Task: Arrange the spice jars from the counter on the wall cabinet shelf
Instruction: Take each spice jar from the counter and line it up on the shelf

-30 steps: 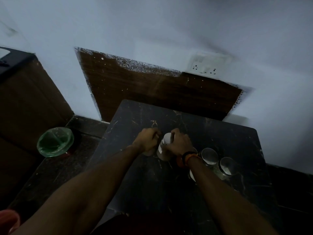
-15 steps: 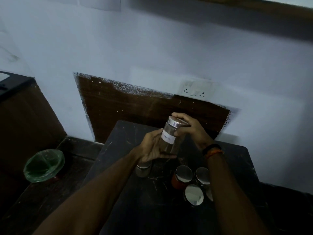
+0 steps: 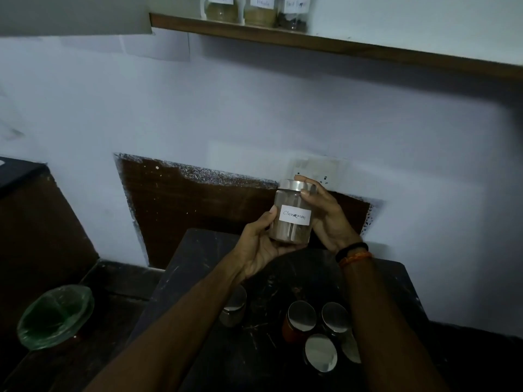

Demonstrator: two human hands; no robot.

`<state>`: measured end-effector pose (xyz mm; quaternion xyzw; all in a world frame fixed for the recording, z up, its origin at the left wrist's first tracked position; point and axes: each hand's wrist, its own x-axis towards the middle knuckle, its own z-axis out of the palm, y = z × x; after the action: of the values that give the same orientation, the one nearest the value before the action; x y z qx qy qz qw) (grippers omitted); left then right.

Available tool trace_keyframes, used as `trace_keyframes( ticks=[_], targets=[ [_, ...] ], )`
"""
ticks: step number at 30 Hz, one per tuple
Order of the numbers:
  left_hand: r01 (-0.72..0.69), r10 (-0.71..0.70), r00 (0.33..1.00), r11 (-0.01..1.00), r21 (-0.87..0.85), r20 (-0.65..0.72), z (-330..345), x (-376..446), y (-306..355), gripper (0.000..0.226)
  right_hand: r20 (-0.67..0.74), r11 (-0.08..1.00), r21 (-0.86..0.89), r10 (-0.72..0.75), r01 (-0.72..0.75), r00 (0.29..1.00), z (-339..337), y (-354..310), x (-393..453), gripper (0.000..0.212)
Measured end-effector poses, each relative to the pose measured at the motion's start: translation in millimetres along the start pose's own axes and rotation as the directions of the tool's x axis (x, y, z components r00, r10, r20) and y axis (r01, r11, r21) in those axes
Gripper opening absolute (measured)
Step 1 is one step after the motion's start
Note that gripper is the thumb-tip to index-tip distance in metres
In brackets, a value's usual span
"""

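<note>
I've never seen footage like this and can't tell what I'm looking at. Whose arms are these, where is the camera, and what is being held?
There is no machine here. A person wears a camera on the head, looking forward and down, so the two arms reaching in from the bottom are their own. Both hands hold up a glass jar with a metal lid and a label reading "Cinnamon": the left hand cups its base and side, the right hand grips it near the lid. Below, on a dark counter, several more metal-lidded jars stand. Up on the wall, a wooden shelf already carries three labelled jars.
</note>
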<state>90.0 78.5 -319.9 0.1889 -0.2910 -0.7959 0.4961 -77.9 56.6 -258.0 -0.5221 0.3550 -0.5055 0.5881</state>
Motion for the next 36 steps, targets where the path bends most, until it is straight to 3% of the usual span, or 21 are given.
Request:
trace_keyframes(
  ticks=[6,14,18,23,27,30,36],
  targets=[
    [-0.064,0.064,0.998,0.998,0.004,-0.017,22,10,22,0.059,-0.007,0.994,-0.095,-0.047,0.046,0.999,4,-34,9,0.057],
    [-0.173,0.167,0.982,0.983,0.064,0.085,78,31,78,0.067,0.036,0.965,-0.184,-0.183,0.186,0.983,17,-115,29,0.061],
    [-0.210,0.204,0.971,0.977,0.044,0.123,113,41,109,0.055,0.063,0.933,-0.246,-0.256,0.263,0.965,21,-163,39,0.062],
    [-0.265,0.250,0.952,0.962,0.070,0.176,151,50,145,0.069,0.096,0.898,-0.250,-0.348,0.361,0.933,31,-213,45,0.063],
    [-0.317,0.283,0.932,0.940,0.129,0.227,179,53,170,0.055,0.075,0.869,-0.261,-0.417,0.421,0.906,37,-246,49,0.055],
    [-0.352,0.313,0.921,0.923,0.154,0.231,197,55,183,0.045,0.072,0.843,-0.320,-0.433,0.432,0.899,39,-267,54,0.047],
    [-0.410,0.367,0.899,0.897,0.165,0.239,215,62,197,0.053,0.085,0.806,-0.408,-0.433,0.428,0.897,42,-298,59,0.057]
  ],
)
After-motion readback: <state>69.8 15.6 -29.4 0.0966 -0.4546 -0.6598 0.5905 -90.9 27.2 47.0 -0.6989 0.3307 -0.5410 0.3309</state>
